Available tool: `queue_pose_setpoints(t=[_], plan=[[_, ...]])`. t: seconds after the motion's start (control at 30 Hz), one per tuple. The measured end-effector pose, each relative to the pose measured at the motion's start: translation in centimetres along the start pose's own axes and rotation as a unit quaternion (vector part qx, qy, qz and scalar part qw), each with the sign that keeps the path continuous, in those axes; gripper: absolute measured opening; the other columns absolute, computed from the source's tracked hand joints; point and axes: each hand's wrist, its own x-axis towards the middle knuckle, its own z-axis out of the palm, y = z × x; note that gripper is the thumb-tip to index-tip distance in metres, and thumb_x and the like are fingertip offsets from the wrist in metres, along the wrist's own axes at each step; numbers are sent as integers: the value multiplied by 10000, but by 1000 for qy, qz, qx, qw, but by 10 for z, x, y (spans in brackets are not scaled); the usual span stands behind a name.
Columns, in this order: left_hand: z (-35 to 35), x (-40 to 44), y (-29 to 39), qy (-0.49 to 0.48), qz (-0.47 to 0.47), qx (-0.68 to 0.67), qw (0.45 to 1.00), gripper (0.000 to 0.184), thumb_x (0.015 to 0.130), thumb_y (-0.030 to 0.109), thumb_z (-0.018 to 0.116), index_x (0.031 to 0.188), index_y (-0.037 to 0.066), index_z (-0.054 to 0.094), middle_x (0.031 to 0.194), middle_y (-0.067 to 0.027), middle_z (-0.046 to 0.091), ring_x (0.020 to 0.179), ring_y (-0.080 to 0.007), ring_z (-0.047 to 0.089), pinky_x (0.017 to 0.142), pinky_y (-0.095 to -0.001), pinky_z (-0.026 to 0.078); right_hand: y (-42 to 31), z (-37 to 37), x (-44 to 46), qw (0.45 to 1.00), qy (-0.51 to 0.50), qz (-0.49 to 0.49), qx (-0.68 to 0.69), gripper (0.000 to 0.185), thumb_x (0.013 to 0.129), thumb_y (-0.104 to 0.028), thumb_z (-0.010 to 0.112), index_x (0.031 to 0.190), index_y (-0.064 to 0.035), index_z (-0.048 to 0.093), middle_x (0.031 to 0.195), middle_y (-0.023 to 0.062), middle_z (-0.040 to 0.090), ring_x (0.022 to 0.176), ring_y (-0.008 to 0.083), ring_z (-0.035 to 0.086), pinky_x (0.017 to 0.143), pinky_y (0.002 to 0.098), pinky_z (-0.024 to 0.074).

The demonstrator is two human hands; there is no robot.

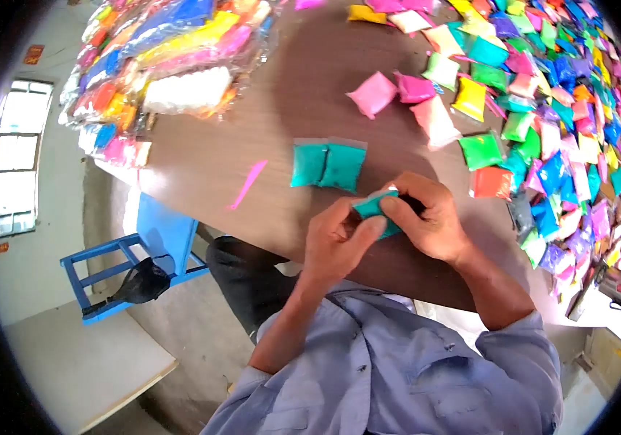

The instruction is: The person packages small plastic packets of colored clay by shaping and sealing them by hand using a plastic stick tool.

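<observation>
Head view: a brown counter is covered along its right side by a heap of coloured packets, and its far left corner is taken up by a pile of clear-wrapped bundles. Near the front edge, a held teal packet is pinched by both hands, the left hand and the right hand each being closed on it with thumb and fingers. Just beyond them, a pair of teal packets is laid side by side, edges meeting. The smallest thing, a pink strip, is left lying apart to their left. Should the film be squeezed too hard, the held packet could be split or its seal forced open; if gripped too loosely, it could be dropped over the nearby edge. The pair could be knocked askew by a knuckle. How firmly the packet is sealed cannot be told, since it is largely hidden by fingers.
</observation>
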Motion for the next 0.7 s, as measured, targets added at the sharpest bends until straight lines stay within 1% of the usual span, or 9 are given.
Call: queue_pose_setpoints(t=[0.03, 0.1, 0.13, 0.23, 0.27, 0.4, 0.47, 0.57, 0.7], plan=[[-1, 0, 1, 4, -15, -13, 1000, 114, 974, 75, 690, 1065, 6, 690, 821, 61, 580, 721, -2, 471, 598, -198, 381, 1, 0, 1, 1000, -5, -10, 9, 98, 943, -81, 688, 992, 3, 694, 829, 84, 622, 736, 149, 586, 646, 315, 465], [-4, 0, 2, 13, -43, -37, 998, 116, 978, 98, 682, 1066, 22, 696, 836, 79, 592, 732, 12, 474, 637, -167, 381, 2, 2, 1, 998, 1, -45, -37, 78, 927, -56, 686, 975, 5, 693, 824, 112, 624, 737, 210, 605, 658, 342, 467], [-4, -1, -2, 2, -31, -67, 997, 133, 999, 116, 669, 1084, 17, 693, 853, 67, 610, 748, 10, 491, 651, -166, 396, 1, 2, 0, 999, -3, -28, -35, 74, 917, -47, 688, 968, 7, 694, 827, 127, 635, 760, 250, 621, 673, 356, 472], [-3, 1, -6, -9, -7, -115, 993, 134, 1015, 119, 655, 1088, 12, 687, 861, 61, 611, 759, 10, 492, 650, -170, 397, -6, 3, 0, 999, 4, -14, -42, 75, 915, -48, 690, 960, 12, 688, 825, 120, 633, 760, 230, 619, 668, 348, 471], [-2, 0, -4, 3, 2, -98, 995, 170, 1025, 170, 665, 1052, 3, 686, 799, 69, 567, 687, 7, 429, 573, -192, 339, -9, 4, 1, 999, 9, -9, -34, 70, 913, -45, 691, 948, 15, 682, 827, 113, 632, 758, 217, 617, 666, 342, 471], [-3, -1, -5, -2, 3, -80, 997, 165, 1015, 166, 673, 1039, 3, 687, 784, 62, 572, 694, 5, 440, 574, -194, 343, -2, 2, 0, 1000, 1, -6, -23, 58, 910, -34, 687, 932, 17, 673, 825, 107, 628, 754, 205, 611, 664, 335, 470], [-3, 0, 8, -7, -9, -17, 1000, 165, 1015, 163, 663, 1066, 8, 685, 795, 78, 575, 693, 16, 453, 586, -174, 352, -2, 3, 0, 1000, 11, 0, -17, 56, 902, -30, 693, 921, 18, 672, 821, 110, 634, 759, 218, 620, 667, 341, 476], [-4, 2, 13, 7, -10, 15, 1000, 171, 997, 175, 692, 1050, 12, 690, 763, 89, 555, 662, 15, 438, 568, -177, 337, 2, 4, 0, 998, 15, -41, -49, 50, 897, -26, 697, 912, 15, 673, 825, 118, 642, 762, 245, 630, 677, 356, 485], [-3, 1, -4, 30, 5, -4, 1000, 141, 1014, 131, 658, 1047, -3, 692, 814, 41, 613, 728, -7, 502, 611, -209, 417, -3, 5, 0, 996, 8, -54, -67, 72, 899, -52, 706, 945, 3, 694, 827, 128, 652, 767, 283, 635, 701, 380, 494]])
